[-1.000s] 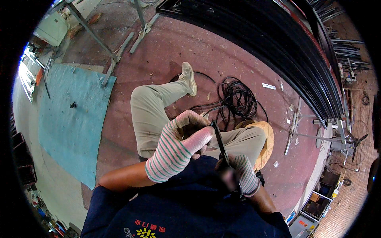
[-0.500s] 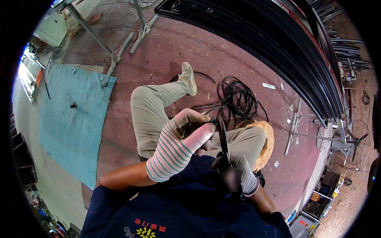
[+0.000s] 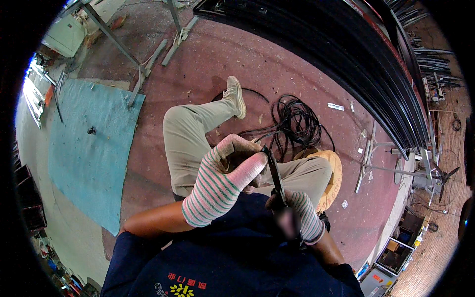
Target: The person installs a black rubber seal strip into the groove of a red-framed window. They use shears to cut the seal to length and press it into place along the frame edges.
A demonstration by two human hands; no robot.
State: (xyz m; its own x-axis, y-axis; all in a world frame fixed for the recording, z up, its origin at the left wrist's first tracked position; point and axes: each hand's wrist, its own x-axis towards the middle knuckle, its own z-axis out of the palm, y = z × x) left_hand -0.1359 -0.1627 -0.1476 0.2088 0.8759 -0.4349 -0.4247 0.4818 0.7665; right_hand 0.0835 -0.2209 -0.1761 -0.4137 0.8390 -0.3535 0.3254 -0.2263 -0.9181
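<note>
I sit with a narrow flat black strip (image 3: 275, 173) held up in front of my lap. My left hand (image 3: 217, 185), in a pink-and-white glove with green stripes, is closed, with thumb and forefinger pinched at the strip's upper end. Lower down, my right hand (image 3: 304, 214) wears a similar striped glove and is closed around the strip's lower part. A dark blurred patch beside the right fingers hides some of that grip. Beyond my hands, a loose coil of black cord or strip (image 3: 297, 121) lies on the reddish floor. Whether it joins the held strip cannot be seen.
Long black profiles (image 3: 316, 54) rest on metal stands at the far right. A teal mat (image 3: 91, 153) lies to my left, with a small dark object on it. A round yellowish roll (image 3: 336, 180) sits by my right knee. Metal stand legs (image 3: 148, 69) rise at the far left.
The strip's upper end has swung slightly left and now meets my left fingertips, so the strip leans more. Both hands have barely moved.
</note>
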